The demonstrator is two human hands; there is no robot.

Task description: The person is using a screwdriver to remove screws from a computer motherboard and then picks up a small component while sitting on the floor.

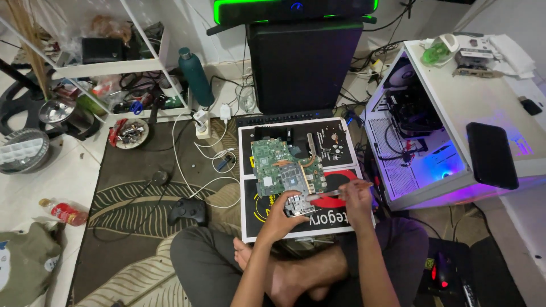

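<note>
A green laptop motherboard [278, 162] lies on a black work mat [256, 222] on the floor in front of my crossed legs. My left hand [282, 214] grips a small silver metal part [300, 206] at the board's near edge. My right hand [355, 196] holds a slim tool [330, 193], likely a screwdriver, with its tip pointing left at that metal part. A copper heat pipe [310, 159] runs across the board's right side.
An open white computer case [432, 142] with purple light stands at the right, a black phone [492, 154] on top. A black tower [301, 62] stands behind the mat. A game controller [189, 211], white cables [199, 148], a teal bottle [196, 77] and a shelf [114, 68] sit at the left.
</note>
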